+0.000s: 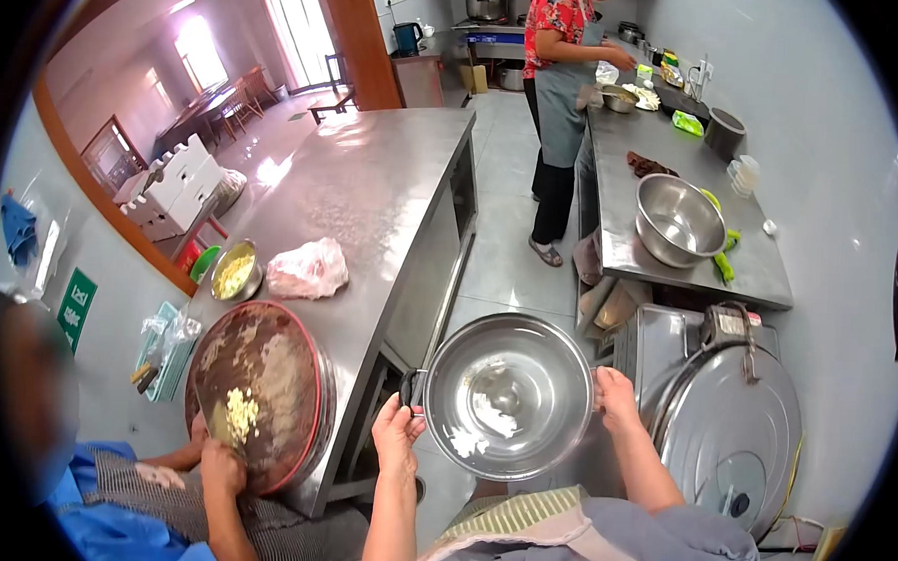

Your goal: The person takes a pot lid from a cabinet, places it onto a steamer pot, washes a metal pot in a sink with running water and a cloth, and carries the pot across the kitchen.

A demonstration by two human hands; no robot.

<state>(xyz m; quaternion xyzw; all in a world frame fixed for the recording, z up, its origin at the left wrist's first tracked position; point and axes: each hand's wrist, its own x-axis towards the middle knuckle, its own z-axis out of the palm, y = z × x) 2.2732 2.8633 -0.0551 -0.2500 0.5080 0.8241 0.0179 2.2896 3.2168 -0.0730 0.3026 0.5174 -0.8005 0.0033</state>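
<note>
A wide, round steel pot point(553, 403) is held level in front of my body, over the floor between the two counters. My left hand point(397, 435) is closed at its left handle point(412, 388), which has a black grip. Closed round the handle on the opposite side is my right hand point(616, 397). White patches lie on the pot's shiny inside; I cannot tell whether they are glare or bits of something.
At left, a co-worker's hands point(223, 466) work a cleaver point(210, 406) beside chopped pale pieces point(242, 415) on a round board point(287, 374). Raw meat point(309, 269) lies behind. Another person point(559, 96) stands ahead at the right counter, near a steel bowl point(658, 243). A large lidded pot point(730, 439) is at right.
</note>
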